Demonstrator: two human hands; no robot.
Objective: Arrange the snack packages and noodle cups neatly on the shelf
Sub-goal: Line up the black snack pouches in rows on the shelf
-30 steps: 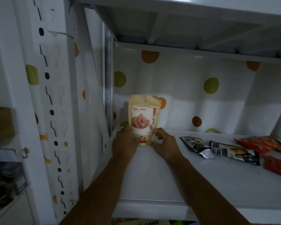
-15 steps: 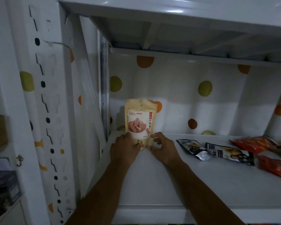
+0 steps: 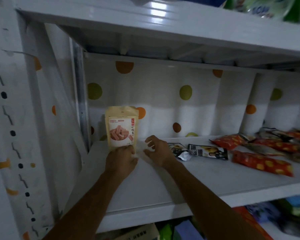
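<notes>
**Pouch upright at back left, one hand on it**

Down front, under the shelf (image 3: 163,184): blurred packaging (image 3: 178,230) on the level beneath, too soft to name. On the shelf itself, left hand (image 3: 121,161) with fingers curled round the bottom edge of a stand-up snack pouch (image 3: 122,126), gripping it. Just beyond those fingers, the pouch upright and facing out, beige with a picture of pink sticks, close to the shelf's back-left corner.

Just right of the pouch, right hand (image 3: 157,150) holding nothing, fingers loosely bent and spread wide, thumb and forefinger parted, near the pouch's edge but apart from it.

Just beside that hand on its right, a dark packet with a silver end (image 3: 179,150) lying flat, then a second dark packet (image 3: 208,151) in line with it. Well right of the fingers, red snack packets (image 3: 261,163) lying loose, more heaped behind them.

Beyond all fingers, a white polka-dot backing (image 3: 163,104). Overhead, the upper shelf (image 3: 163,23), with a green package (image 3: 267,7) on top at far right.
</notes>
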